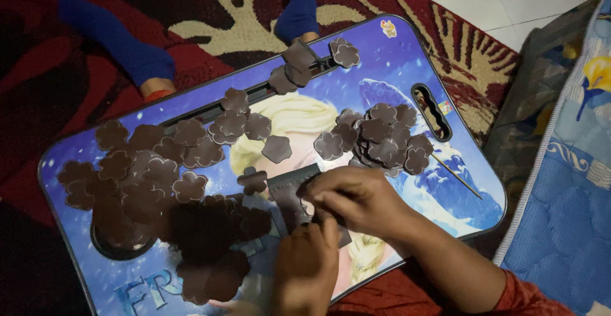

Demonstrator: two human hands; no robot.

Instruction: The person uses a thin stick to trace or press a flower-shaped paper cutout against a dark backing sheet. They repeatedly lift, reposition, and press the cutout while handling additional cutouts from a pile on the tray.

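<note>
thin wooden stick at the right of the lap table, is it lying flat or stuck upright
Lying flat. The thin wooden stick rests lengthwise on the lap table, slanting beside the right pile of brown flower cutouts, untouched by either hand.

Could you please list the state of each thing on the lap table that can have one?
Right hand: pinching the dark strip.
Left hand: closed on the strip's lower end.
Dark strip: flat, held at its end.
Brown flower cutouts: lying loose in overlapping piles.
Thin stick: lying flat, untouched.
Lap table: resting on the carpet.

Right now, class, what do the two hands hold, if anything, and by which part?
Both hands, right hand and left hand, pinch a dark brown flat foam sheet piece at its near right edge, over the blue picture-printed lap table.
</note>
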